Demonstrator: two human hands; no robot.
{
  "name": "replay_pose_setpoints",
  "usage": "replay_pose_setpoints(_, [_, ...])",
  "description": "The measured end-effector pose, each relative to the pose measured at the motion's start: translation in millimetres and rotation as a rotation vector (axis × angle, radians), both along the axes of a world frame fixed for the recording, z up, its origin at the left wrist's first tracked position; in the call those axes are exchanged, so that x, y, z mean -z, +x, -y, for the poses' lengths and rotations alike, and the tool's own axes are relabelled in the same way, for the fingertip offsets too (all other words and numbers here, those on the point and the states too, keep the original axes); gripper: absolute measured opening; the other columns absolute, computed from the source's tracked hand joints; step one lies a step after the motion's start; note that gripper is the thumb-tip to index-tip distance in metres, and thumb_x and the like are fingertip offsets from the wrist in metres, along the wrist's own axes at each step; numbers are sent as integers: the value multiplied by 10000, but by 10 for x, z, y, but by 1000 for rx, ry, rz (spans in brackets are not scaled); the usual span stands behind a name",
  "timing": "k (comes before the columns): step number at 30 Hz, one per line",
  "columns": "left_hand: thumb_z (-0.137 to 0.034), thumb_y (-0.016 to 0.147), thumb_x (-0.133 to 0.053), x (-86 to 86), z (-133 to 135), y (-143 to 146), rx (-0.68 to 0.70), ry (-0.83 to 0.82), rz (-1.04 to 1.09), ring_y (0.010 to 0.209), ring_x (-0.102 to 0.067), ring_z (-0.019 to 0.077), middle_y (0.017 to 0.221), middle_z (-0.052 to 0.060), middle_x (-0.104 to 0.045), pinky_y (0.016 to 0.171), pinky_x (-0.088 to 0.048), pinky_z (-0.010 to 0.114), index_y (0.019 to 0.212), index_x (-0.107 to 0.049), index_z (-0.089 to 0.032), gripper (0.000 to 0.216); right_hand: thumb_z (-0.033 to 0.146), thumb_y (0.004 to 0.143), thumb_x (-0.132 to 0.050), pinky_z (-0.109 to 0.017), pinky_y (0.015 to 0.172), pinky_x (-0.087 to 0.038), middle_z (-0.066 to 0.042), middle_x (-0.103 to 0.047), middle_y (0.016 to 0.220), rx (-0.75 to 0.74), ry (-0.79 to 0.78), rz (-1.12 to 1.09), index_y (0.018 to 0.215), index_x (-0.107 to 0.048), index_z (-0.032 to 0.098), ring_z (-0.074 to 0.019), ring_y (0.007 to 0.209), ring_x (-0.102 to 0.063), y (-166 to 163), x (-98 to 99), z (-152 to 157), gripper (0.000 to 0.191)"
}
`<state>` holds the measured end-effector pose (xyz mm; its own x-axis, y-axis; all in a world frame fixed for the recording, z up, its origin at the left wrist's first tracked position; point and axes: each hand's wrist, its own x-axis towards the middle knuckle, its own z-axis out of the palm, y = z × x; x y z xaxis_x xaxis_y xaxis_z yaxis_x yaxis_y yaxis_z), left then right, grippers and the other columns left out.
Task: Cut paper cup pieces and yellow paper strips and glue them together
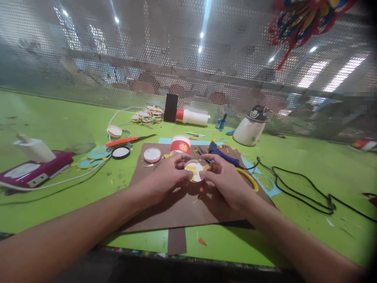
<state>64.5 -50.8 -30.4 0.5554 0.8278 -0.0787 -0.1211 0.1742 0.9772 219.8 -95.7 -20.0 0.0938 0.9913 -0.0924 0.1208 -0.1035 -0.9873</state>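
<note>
Both my hands hold a small white paper disc [194, 171] with yellow strips on it, just above a brown sheet [179, 204]. My left hand [167, 175] pinches the disc's left edge with curled fingers. My right hand [225, 177] grips its right edge, thumb on top. A red and white paper cup [180, 144] stands right behind the disc. A white round lid [152, 155] lies to the cup's left. A blue glue gun [222, 154] lies behind my right hand.
A green table [53, 122] carries a purple device [32, 171] with a white charger at far left, an orange cutter [122, 141], a black-rimmed disc [121, 152], a stack of cups [193, 117], a white jug [250, 129], and a black cable [297, 188] at right. Perforated mesh [188, 59] stands behind.
</note>
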Motion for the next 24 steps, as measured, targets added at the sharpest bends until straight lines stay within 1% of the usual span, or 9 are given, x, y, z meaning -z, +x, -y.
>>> replay_pose_setpoints(3, [-60,671,-589,23,-14,9,-23,4,-48,637,-559,106,898,57,-637,566,-407,241,997,-562,-167,343,170,767,-629,-323,540,-571,22,-610,783,-20,-8,16,1194,-494,202,-142,537,-639,3,31,-9,449])
replay_pose_setpoints(6, [-73,675,-592,26,-14,15,-39,42,-66,668,-556,109,922,66,-633,581,-405,242,967,-570,-156,304,249,795,-651,-309,593,-568,8,-617,805,-13,37,61,1180,-521,192,-143,608,-644,7,36,-12,410])
replay_pose_setpoints(9, [-72,667,-600,15,-7,22,-63,59,-67,663,-550,106,909,57,-626,581,-403,243,959,-576,-158,306,316,817,-644,-265,555,-539,14,-623,775,6,59,36,1140,-547,184,-118,576,-618,13,28,-13,362])
replay_pose_setpoints(13, [-63,657,-614,-4,-4,23,-67,13,-15,625,-545,104,826,29,-609,561,-399,242,964,-568,-165,327,322,781,-685,-245,531,-509,27,-645,734,12,60,-84,1094,-572,192,-98,520,-597,22,26,-21,357])
replay_pose_setpoints(16, [-74,662,-639,-21,0,12,-55,-2,42,657,-564,118,800,23,-601,563,-406,238,954,-569,-163,313,311,745,-726,-248,538,-514,23,-656,735,5,76,-216,1070,-583,191,-99,538,-592,30,32,-29,375])
replay_pose_setpoints(18, [-76,669,-647,-35,10,3,-47,-9,68,672,-568,118,800,22,-602,561,-403,230,964,-570,-159,316,310,745,-733,-246,543,-512,20,-657,740,-12,76,-281,1059,-594,192,-100,557,-590,36,35,-32,363])
replay_pose_setpoints(21, [-71,678,-650,-61,34,-2,-45,-30,93,641,-553,94,834,28,-626,552,-397,216,972,-573,-152,314,305,758,-724,-262,584,-514,-18,-682,856,-42,76,-363,1039,-607,195,-117,629,-615,45,37,-28,324])
replay_pose_setpoints(24, [-56,682,-651,-88,57,5,-50,-42,114,630,-556,81,852,34,-651,552,-400,203,976,-584,-148,316,270,769,-706,-286,661,-521,-48,-685,976,-72,88,-421,1055,-607,210,-154,755,-645,45,36,-17,308])
